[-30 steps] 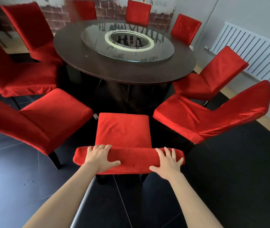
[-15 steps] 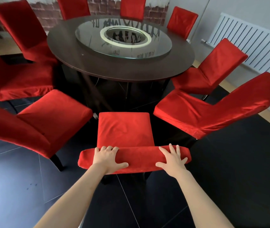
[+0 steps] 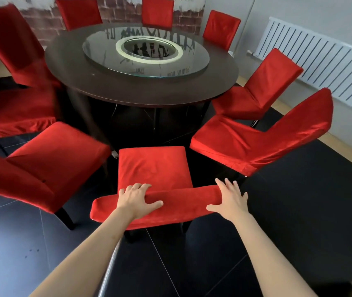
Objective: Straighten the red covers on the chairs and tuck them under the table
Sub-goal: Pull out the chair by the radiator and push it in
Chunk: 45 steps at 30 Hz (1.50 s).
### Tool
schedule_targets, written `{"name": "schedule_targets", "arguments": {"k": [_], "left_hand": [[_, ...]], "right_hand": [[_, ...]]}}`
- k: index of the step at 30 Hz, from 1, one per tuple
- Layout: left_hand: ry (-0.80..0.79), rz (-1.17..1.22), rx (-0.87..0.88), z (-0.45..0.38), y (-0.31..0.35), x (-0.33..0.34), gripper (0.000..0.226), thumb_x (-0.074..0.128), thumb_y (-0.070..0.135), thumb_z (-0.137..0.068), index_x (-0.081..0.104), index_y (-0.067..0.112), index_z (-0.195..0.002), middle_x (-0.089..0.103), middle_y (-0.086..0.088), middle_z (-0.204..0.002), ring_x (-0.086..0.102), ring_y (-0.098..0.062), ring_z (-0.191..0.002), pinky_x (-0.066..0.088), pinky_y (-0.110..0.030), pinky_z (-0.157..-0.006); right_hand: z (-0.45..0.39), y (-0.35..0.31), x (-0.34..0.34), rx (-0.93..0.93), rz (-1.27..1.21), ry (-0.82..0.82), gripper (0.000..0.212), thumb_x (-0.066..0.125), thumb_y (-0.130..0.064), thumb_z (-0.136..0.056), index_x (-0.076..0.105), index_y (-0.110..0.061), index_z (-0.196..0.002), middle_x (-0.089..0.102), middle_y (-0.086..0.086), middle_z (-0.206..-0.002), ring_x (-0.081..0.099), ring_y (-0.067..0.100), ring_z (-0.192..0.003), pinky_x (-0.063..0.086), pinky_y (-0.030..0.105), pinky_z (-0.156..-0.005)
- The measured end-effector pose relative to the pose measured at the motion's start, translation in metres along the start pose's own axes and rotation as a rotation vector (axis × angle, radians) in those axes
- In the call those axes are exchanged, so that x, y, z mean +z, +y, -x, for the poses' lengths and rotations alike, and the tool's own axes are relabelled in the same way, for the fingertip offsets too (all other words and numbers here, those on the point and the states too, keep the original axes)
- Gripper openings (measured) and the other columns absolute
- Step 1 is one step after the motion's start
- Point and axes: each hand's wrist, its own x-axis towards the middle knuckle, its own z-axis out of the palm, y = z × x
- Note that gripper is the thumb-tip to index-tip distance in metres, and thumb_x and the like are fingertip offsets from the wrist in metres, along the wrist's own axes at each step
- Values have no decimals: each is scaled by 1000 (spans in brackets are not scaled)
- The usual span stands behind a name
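The nearest chair (image 3: 152, 168) wears a red cover and faces the round dark table (image 3: 140, 86); its seat stops short of the table's edge. My left hand (image 3: 136, 200) grips the top of its backrest, fingers curled over the far side and thumb along the near side. At the backrest's right end my right hand (image 3: 232, 199) rests with its fingers spread and fairly straight, thumb against the near face. The seat cover shows light wrinkles.
More red-covered chairs ring the table: one close on the left (image 3: 42, 166), one close on the right (image 3: 256, 140), others farther round. A glass turntable (image 3: 146, 53) lies on the table. A white radiator (image 3: 320, 61) lines the right wall. The floor is dark tile.
The chair has slid a little toward the table with both hands on its backrest. My right hand has shifted to the backrest's right end and its fingers have straightened.
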Motion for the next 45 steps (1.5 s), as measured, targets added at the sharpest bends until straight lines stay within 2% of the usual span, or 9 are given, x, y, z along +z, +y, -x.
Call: {"name": "schedule_targets", "arguments": {"k": [5,12,23,28,34,45], "left_hand": [[34,61,79,-17,60,0,77,41,76,-81,39,30,-142,48,0,-141,42,-22,-131,26,-43,-109],[39,91,184,-45,179,9,72,44,72,-82,42,30,-140,50,1,-139,44,-21,-129,27,-42,-108],[103,148,178,-98,358,20,71,50,68,-81,43,28,-140,49,0,-140,44,-21,-130,27,-42,-109],[101,130,180,-119,413,28,72,51,68,-81,42,27,-140,48,-1,-141,43,-22,-130,28,-44,-109],[112,155,187,-168,470,25,71,52,66,-81,42,28,-140,51,-1,-138,45,-22,-129,29,-44,-109],[190,215,215,-278,584,-13,69,53,64,-84,43,24,-139,53,-3,-135,49,-24,-125,33,-43,-104]], "right_hand": [[-2,44,-28,55,3,49,96,71,-51,-81,13,-28,-154,8,4,-163,-2,29,-150,11,61,-114],[-15,135,-68,111,11,98,94,70,-51,-82,14,-27,-154,10,5,-163,0,30,-150,13,62,-113],[-79,289,-149,79,10,170,95,71,-51,-80,16,-26,-154,11,5,-163,2,30,-150,13,63,-113],[-109,331,-162,31,-30,170,91,70,-49,-83,17,-25,-153,12,6,-162,5,30,-149,16,62,-113],[-153,373,-186,-8,-86,238,81,68,-45,-86,25,-22,-151,26,10,-157,22,28,-145,28,53,-111],[-245,448,-257,0,-4,213,87,69,-49,-84,20,-25,-152,23,12,-158,22,30,-145,31,55,-111]]}}
